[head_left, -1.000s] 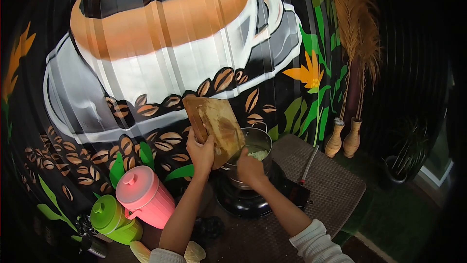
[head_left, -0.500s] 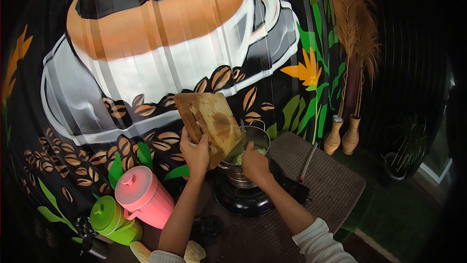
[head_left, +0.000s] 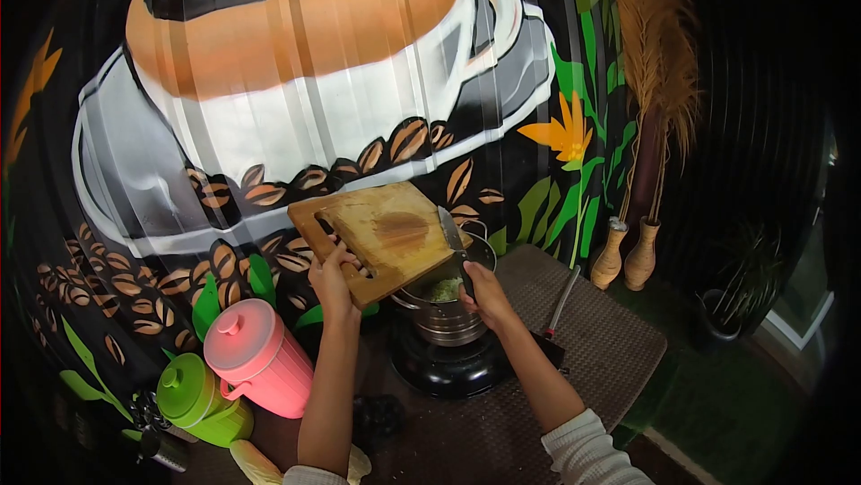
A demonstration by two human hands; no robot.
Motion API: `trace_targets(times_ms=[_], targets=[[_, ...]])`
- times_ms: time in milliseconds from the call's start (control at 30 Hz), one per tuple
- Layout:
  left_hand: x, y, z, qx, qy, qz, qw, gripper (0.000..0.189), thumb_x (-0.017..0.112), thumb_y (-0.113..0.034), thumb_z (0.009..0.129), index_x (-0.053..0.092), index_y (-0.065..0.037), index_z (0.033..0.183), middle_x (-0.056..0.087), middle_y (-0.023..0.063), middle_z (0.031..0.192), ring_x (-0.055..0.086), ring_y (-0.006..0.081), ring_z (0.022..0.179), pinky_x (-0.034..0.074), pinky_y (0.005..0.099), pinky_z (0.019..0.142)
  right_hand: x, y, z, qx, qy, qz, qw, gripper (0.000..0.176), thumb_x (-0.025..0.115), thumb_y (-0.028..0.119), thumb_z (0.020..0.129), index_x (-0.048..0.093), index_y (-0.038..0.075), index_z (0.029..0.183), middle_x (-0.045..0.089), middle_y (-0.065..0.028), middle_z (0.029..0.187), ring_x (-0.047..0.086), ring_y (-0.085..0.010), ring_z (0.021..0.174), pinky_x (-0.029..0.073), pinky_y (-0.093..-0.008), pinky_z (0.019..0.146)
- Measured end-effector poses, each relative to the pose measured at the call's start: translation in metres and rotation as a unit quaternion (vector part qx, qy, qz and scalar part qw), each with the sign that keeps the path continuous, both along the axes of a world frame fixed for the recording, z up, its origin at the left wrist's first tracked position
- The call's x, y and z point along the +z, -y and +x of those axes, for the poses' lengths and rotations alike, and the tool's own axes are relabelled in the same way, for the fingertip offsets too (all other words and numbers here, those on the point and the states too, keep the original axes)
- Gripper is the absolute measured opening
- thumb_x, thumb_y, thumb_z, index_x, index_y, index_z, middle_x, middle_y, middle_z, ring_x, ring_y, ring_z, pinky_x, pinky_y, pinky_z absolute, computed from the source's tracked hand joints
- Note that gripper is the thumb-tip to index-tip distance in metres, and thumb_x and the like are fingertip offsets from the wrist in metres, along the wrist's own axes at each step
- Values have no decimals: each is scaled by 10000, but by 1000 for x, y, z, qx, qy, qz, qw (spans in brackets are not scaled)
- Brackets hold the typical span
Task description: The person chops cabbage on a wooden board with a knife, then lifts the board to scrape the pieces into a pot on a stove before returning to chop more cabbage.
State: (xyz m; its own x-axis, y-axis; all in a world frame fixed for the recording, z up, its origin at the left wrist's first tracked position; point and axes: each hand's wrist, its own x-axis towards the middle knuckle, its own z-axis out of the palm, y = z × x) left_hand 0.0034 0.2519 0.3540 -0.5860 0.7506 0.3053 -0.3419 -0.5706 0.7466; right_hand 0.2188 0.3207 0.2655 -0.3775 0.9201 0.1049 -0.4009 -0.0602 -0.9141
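Observation:
My left hand (head_left: 334, 283) grips a wooden cutting board (head_left: 381, 225) by its slotted handle. The board is tilted over the left side of a metal pot (head_left: 441, 322), its face damp and stained. In my right hand (head_left: 491, 295) is a knife (head_left: 453, 232), held by its black handle with the blade pointing up beside the board's right edge. Pale green chopped pieces (head_left: 444, 290) lie inside the pot. Beneath the pot is a black portable stove (head_left: 448, 370). The board hides part of the pot's rim.
A pink lidded pitcher (head_left: 269, 364) and a green lidded pitcher (head_left: 208, 409) stand at the left. A hose (head_left: 563, 301) runs from the stove across the brown table (head_left: 619, 333). Behind is a painted wall (head_left: 296, 131); two vases (head_left: 610, 256) stand at the right.
The cutting board has swung left and leans flatter, showing more of its handle slot. My right hand has shifted slightly right and down, and the knife now shows clearly.

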Motion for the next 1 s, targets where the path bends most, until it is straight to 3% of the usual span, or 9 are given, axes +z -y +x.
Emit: trace_targets(times_ms=[267,400,433,500,533,700,800,967,1000], targets=[[-9,-14,-24,-5,78,7,997,367,509,56,695,492,-69,1040,501,36,799,498,135,583,419,260,480,-8,35,53,85,-7,-43,995,226,414,260,980,482,51,927,363,0,430,277,-80,321,211,-234,335],[-10,-14,-29,14,66,9,998,352,514,55,704,488,-73,1031,494,27,801,489,132,575,417,262,473,-16,37,80,43,107,-7,993,211,443,220,972,489,38,876,401,-11,444,315,-89,308,230,-234,317],[-9,-12,-27,6,64,11,998,345,514,54,707,487,-73,1026,490,25,791,483,130,568,414,263,469,-14,39,76,-47,167,75,982,214,462,222,963,501,25,887,442,-36,455,368,-108,324,262,-249,331],[-6,-7,-18,-3,63,11,998,338,515,54,709,485,-73,1022,486,24,781,476,128,560,410,263,466,-13,38,59,-221,308,242,893,193,485,191,946,487,-1,964,554,-119,525,567,-210,440,412,-338,422],[-4,-6,-11,7,67,2,998,341,514,54,712,481,-71,1028,483,25,769,470,128,551,402,263,460,-14,36,43,-335,423,349,766,179,474,149,937,449,3,1037,603,-172,618,643,-281,573,476,-400,522],[-9,-5,-3,-20,71,-1,997,366,515,51,703,468,-65,1047,476,32,741,459,133,531,384,270,452,-16,31,-6,-331,518,457,643,246,530,55,849,438,39,1077,583,-162,784,627,-291,561,488,-364,483],[-4,-6,-4,-25,119,-29,992,392,521,44,690,462,-61,1062,476,40,742,465,141,538,384,284,455,-25,46,2,-328,545,479,605,281,558,31,812,443,43,1068,550,-150,799,607,-282,534,481,-339,461],[-9,-11,-6,24,73,-30,997,364,522,39,696,495,-45,1049,499,41,768,488,145,580,416,284,507,-30,90,49,-268,551,451,649,295,566,24,804,449,39,1074,559,-158,802,610,-300,566,493,-358,495],[-11,-13,-7,24,75,-29,996,364,522,39,696,495,-45,1049,499,41,768,488,145,580,416,284,507,-25,96,59,-246,534,426,688,287,556,33,824,440,28,1086,573,-179,806,618,-328,603,494,-383,533]])
